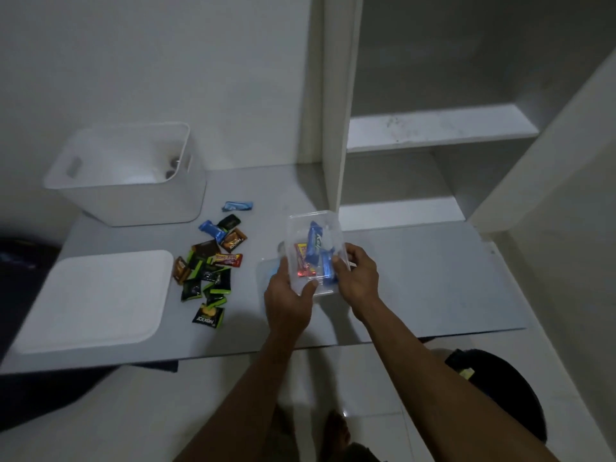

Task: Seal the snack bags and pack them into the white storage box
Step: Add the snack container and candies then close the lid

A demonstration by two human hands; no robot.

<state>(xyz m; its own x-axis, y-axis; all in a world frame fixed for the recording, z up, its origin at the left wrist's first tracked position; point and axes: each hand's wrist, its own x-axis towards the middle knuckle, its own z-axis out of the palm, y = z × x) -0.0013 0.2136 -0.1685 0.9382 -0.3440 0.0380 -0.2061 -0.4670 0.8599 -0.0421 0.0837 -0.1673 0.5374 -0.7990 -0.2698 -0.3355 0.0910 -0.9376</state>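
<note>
Holding a clear plastic container between them, the person's two hands meet a little above the grey tabletop, towards its near edge. The left hand cups the container's near-left corner, thumb clamped on its rim; the right hand pinches the right rim between thumb and fingers. Inside lie blue snack packs and a red one. Beneath the container something clear and flat shows on the tabletop, too faint to identify. To the left, a loose heap of snack bags, black, green, orange and blue, is spread mid-table. A white lid lies flat at the near-left corner. Farthest off, the white storage box stands open at the far-left corner against the wall, something dark barely visible inside.
</note>
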